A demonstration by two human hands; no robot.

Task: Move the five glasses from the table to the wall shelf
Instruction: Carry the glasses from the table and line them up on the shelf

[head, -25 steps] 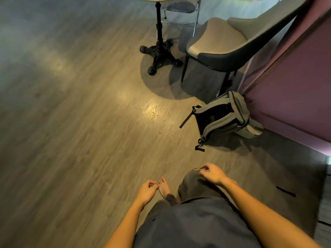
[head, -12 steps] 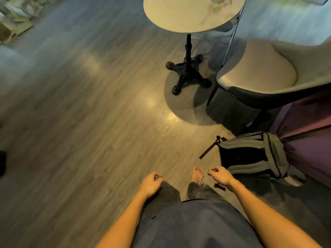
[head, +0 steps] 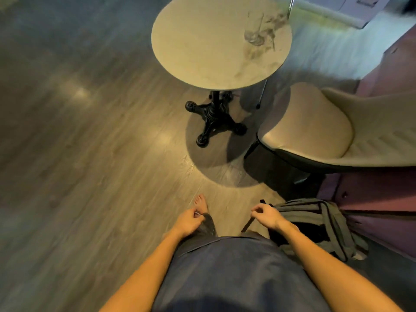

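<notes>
A round pale table [head: 202, 41] on a black cast-iron foot stands ahead of me. One clear glass [head: 255, 28] stands on its far right part, blurred by motion. No wall shelf is in view. My left hand [head: 188, 221] hangs low in front of my body, fingers curled in with nothing in them. My right hand [head: 266, 215] is level with it, also loosely closed and holding nothing. Both hands are far short of the table.
A cream padded chair [head: 315, 129] with dark legs stands right of the table. A grey backpack [head: 319, 224] lies on the floor by my right hand, against a mauve cabinet [head: 382, 194]. Wood floor [head: 78, 165] spreads to the left. One bare foot [head: 201, 202] shows below.
I have walked toward the table. Its top and the glass have come into view, and the backpack has slid down to my right. Both hands stay curled and low.
</notes>
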